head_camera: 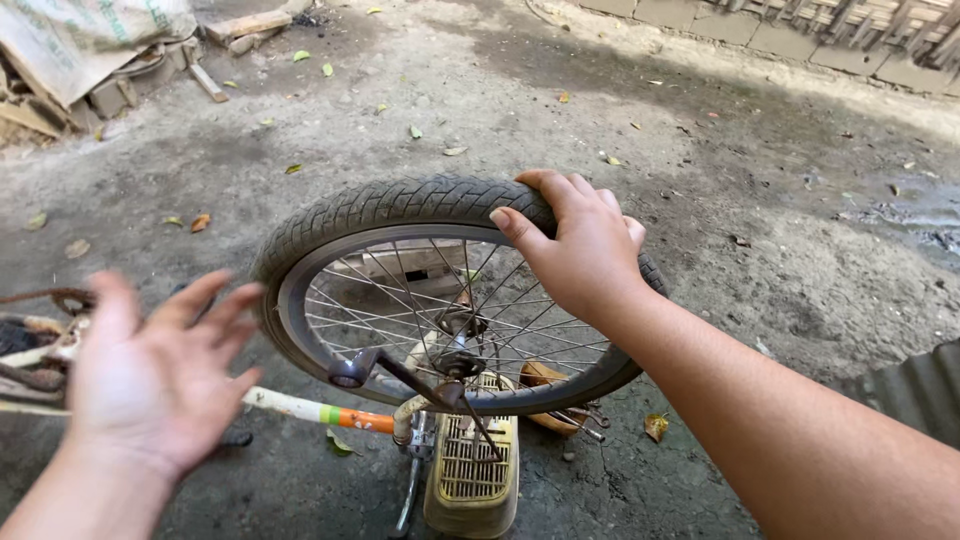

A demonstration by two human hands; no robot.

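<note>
A small bicycle wheel point(400, 205) with a black treaded tyre, grey rim and thin spokes stands upright in the middle, held in an upturned bike frame. My right hand point(580, 250) grips the top right of the tyre, thumb on the inner side by the rim. My left hand point(160, 370) hangs in the air to the left of the wheel, palm up, fingers spread, blurred, holding nothing. A dark crank arm point(385, 370) juts out below the hub point(458, 345). A white and orange frame tube point(320, 410) runs leftward under the wheel.
A yellowish slatted guard point(470, 465) sits below the hub. A rusty chain point(50, 298) lies at the far left. Dirt ground with dry leaves surrounds the bike. Bricks, planks and a sack point(90, 40) pile up at the top left; a wall point(800, 35) runs along the top right.
</note>
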